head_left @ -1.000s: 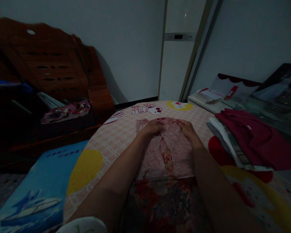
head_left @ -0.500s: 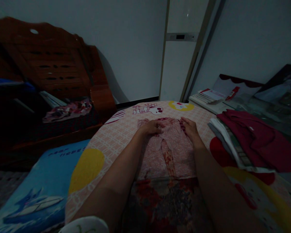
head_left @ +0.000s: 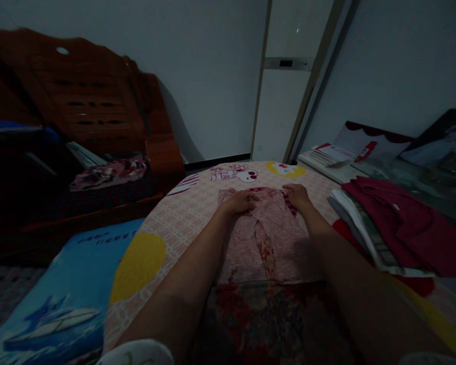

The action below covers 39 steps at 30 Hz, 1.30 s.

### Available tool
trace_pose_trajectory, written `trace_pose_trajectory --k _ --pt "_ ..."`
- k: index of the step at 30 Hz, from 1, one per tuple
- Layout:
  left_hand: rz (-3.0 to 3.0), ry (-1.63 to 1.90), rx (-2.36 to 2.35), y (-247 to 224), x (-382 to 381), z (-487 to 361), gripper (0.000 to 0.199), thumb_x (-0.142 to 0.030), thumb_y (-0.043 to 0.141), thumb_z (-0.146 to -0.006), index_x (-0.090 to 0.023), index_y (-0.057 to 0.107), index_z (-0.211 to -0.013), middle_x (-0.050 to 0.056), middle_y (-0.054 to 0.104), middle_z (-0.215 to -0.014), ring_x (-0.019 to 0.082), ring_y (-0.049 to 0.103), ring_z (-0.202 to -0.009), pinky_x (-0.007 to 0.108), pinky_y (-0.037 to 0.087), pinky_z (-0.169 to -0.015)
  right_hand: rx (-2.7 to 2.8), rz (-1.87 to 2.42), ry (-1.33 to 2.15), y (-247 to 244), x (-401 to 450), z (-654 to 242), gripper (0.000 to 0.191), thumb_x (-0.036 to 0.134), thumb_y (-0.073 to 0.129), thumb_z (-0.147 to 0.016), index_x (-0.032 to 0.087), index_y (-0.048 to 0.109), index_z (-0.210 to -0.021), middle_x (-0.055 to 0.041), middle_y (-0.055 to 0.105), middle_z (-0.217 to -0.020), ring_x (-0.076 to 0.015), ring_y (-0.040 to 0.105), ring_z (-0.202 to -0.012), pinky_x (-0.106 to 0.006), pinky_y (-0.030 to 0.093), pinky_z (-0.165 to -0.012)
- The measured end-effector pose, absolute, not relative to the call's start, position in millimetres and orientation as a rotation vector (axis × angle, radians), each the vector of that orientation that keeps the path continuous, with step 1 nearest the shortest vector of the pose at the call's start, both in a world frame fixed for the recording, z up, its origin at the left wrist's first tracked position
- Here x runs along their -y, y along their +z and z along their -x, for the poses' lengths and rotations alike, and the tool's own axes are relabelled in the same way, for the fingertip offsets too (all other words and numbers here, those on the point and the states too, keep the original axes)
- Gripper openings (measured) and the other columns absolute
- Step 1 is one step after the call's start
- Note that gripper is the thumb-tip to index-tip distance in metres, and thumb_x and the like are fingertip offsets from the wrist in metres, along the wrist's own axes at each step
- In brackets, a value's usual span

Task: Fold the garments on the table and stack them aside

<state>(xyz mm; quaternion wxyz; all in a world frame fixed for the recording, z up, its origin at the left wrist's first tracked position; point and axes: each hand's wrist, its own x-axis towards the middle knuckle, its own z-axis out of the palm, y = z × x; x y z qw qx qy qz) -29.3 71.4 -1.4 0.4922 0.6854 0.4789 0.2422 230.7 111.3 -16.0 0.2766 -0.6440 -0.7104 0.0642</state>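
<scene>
A pink patterned garment [head_left: 289, 248] lies on the round table in front of me, with a slit down its middle and reddish print showing through. My left hand [head_left: 240, 203] is closed on the cloth near the upper left part of the garment. At its top right edge, my right hand [head_left: 298, 196] pinches the fabric beside a darker magenta patch. A dark floral cloth [head_left: 262, 324] shows below the garment's lower edge.
The patterned tablecloth [head_left: 182, 213] covers the table. Folded clothes, topped by a dark red one [head_left: 406, 218], lie at the right beside papers [head_left: 332, 154]. Left are a wooden bench [head_left: 95, 101] and a blue printed bag or box [head_left: 76, 284].
The view has shifted slightly, so the scene sits a little lower and further right. My right forearm has swung outward to the right; both hands remain at the garment's upper part.
</scene>
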Motion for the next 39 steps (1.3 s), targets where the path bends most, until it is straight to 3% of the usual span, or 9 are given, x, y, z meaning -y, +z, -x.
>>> trace_pose_trajectory --k 5,13,20,27,33,39 --pt "-1.6 0.593 -1.104 -4 -73 31 0.042 -0.004 0.064 -0.075 -0.012 0.066 -0.117 -0.003 0.053 -0.069 0.007 0.054 -0.055 0.019 0.053 -0.054 2.221 1.773 0.09 -6 -119 -217 0.038 0.004 0.047 -0.082 0.016 0.076 -0.103 -0.0103 0.074 -0.113 -0.0199 0.067 -0.107 -0.028 0.047 -0.096" --pt "-1.663 0.576 -1.157 1 -72 32 0.048 -0.004 0.064 -0.075 -0.016 0.066 -0.121 -0.001 0.054 -0.078 0.008 0.055 -0.059 0.021 0.053 -0.055 2.403 1.817 0.04 8 -127 -216 0.026 0.01 0.05 -0.087 0.012 0.072 -0.099 -0.0178 0.07 -0.113 -0.0226 0.066 -0.099 -0.028 0.047 -0.086" --pt "-1.602 0.561 -1.102 6 -69 33 0.049 -0.003 0.063 -0.076 -0.013 0.063 -0.124 -0.001 0.055 -0.074 0.008 0.055 -0.06 0.022 0.054 -0.058 2.531 1.678 0.219 14 -130 -218 0.026 0.005 0.052 -0.078 0.017 0.074 -0.087 -0.0078 0.076 -0.1 -0.0194 0.066 -0.097 -0.023 0.045 -0.085" --pt "-1.65 0.556 -1.129 2 -72 33 0.055 -0.004 0.063 -0.076 -0.014 0.06 -0.13 0.004 0.061 -0.086 0.009 0.056 -0.06 0.024 0.054 -0.058 2.399 1.785 0.274 14 -131 -221 0.026 0.005 0.05 -0.078 0.016 0.072 -0.085 -0.009 0.075 -0.097 -0.0196 0.066 -0.088 -0.025 0.046 -0.077" --pt "-1.661 0.548 -1.127 2 -70 33 0.06 -0.003 0.062 -0.077 -0.012 0.056 -0.135 0.004 0.063 -0.085 0.007 0.054 -0.055 0.023 0.052 -0.055 2.508 1.864 0.07 12 -138 -214 0.018 0.012 0.055 -0.087 0.008 0.072 -0.091 -0.0215 0.071 -0.106 -0.0258 0.066 -0.099 -0.031 0.046 -0.086" --pt "-1.683 0.501 -1.185 9 -70 34 0.06 -0.005 0.063 -0.078 -0.013 0.053 -0.138 0.004 0.066 -0.083 0.009 0.057 -0.054 0.023 0.052 -0.056 2.55 1.916 -0.05 4 -134 -209 0.021 0.012 0.059 -0.086 0.011 0.07 -0.104 -0.0222 0.068 -0.115 -0.0296 0.065 -0.106 -0.037 0.047 -0.088"
